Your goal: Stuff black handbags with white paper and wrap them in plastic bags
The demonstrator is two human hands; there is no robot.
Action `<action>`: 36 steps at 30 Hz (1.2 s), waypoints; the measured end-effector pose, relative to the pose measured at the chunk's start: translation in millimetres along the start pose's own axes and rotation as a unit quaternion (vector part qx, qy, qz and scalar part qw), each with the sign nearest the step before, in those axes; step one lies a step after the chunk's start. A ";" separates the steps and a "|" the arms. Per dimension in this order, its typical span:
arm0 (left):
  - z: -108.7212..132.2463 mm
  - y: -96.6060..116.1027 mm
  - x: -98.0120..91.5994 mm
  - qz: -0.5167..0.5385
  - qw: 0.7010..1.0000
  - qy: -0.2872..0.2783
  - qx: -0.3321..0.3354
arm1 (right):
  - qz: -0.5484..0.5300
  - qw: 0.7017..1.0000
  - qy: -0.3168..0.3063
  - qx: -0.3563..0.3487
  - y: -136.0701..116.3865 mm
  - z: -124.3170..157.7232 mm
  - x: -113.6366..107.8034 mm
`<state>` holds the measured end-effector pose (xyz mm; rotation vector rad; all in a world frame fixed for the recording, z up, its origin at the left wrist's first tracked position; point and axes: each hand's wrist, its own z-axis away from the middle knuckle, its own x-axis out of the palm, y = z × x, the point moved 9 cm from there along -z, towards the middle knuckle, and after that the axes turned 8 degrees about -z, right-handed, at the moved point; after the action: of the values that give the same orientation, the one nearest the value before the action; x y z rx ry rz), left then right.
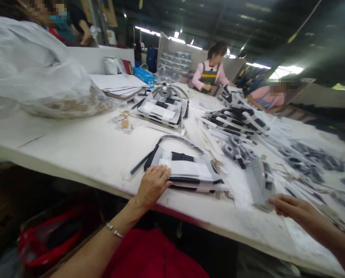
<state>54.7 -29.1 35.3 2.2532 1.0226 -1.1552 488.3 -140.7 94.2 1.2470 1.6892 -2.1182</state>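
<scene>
My left hand lies flat with fingers stretched out on the near edge of a stack of white, grey and black cut fabric pieces on the white worktable. A grey strap curves behind the stack. My right hand is blurred at the right. Its fingers reach toward a grey fabric piece, and whether they touch it is unclear.
More stacks of cut pieces and loose straps cover the table's middle and right. A large clear plastic bag sits at the far left, small tan tags beside it. Two people work at the far end. A red bag is under the table.
</scene>
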 end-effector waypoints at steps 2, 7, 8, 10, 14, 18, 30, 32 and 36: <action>1.0 -1.1 1.5 0.006 1.000 -0.004 -0.010 | 0.030 0.985 -0.164 -0.045 -63.1 -4.2 50.2; 3.4 -1.4 3.2 0.018 1.000 -0.004 -0.014 | 0.068 0.886 -0.427 -0.170 -225.8 9.1 191.9; 3.4 -1.6 2.9 0.021 1.000 -0.003 -0.016 | 0.091 0.862 -0.457 -0.200 -247.2 10.2 218.7; 3.1 -2.4 2.4 0.028 0.999 -0.006 -0.022 | 0.143 0.814 -0.499 -0.260 -277.0 10.1 266.5; 3.1 -3.2 2.0 0.049 0.998 -0.011 -0.032 | 0.290 0.735 -0.502 -0.351 -302.6 -0.5 332.6; 4.8 -4.5 5.0 0.061 0.997 -0.014 -0.046 | 0.439 0.650 -0.483 -0.389 -306.9 -13.4 370.8; 8.7 -5.8 6.7 0.058 0.997 -0.001 -0.051 | 0.477 0.540 -0.425 -0.547 -294.9 -44.0 421.8; 9.1 -5.5 7.1 0.057 0.997 0.002 -0.050 | 0.481 0.597 -0.335 -0.547 -300.8 -74.0 405.3; 9.7 -4.9 7.4 0.057 0.997 0.013 -0.052 | 0.417 0.767 -0.185 -0.451 -298.8 -116.8 351.5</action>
<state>48.8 -28.9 23.6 2.2194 0.9284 -1.0054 147.5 190.8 72.6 0.8821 1.2825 -0.7561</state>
